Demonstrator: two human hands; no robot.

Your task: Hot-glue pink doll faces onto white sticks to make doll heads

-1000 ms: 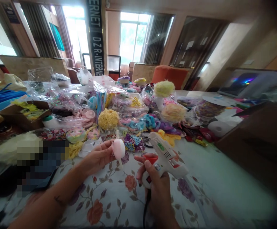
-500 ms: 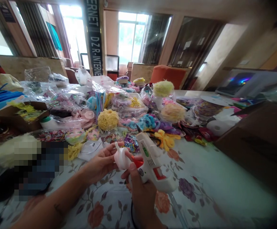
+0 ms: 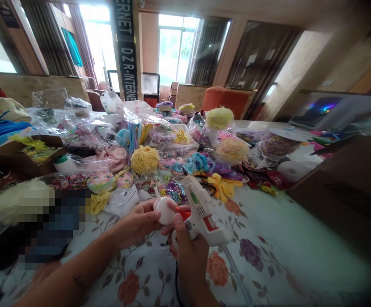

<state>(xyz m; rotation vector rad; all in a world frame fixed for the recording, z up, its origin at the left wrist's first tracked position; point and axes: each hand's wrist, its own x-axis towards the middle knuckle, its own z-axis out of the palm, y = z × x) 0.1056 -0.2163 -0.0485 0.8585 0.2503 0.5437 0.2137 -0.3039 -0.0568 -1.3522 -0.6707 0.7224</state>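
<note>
My left hand (image 3: 142, 219) is closed on a small white rounded piece (image 3: 165, 211) with a short thin stem at its top; its exact kind does not show. Close beside it, my right hand (image 3: 188, 251) grips a white hot glue gun (image 3: 203, 213) by the handle. The gun's nozzle points up and away from me, and its orange-red trigger (image 3: 183, 212) lies by my fingers. A clear glue stick (image 3: 238, 275) sticks out of its rear end. Fingers of my right hand reach the white piece too.
Beyond my hands lie a fluffy yellow ball (image 3: 144, 160), yellow pipe cleaners (image 3: 224, 187) and bags of colourful beads (image 3: 174, 191). Cardboard boxes stand at left (image 3: 28, 157) and right (image 3: 342, 192). A flowered tablecloth (image 3: 153, 273) covers the table.
The white piece has been turned in my left hand, so its smooth round side now faces me. The glue gun's rear end has shifted slightly up and left.
</note>
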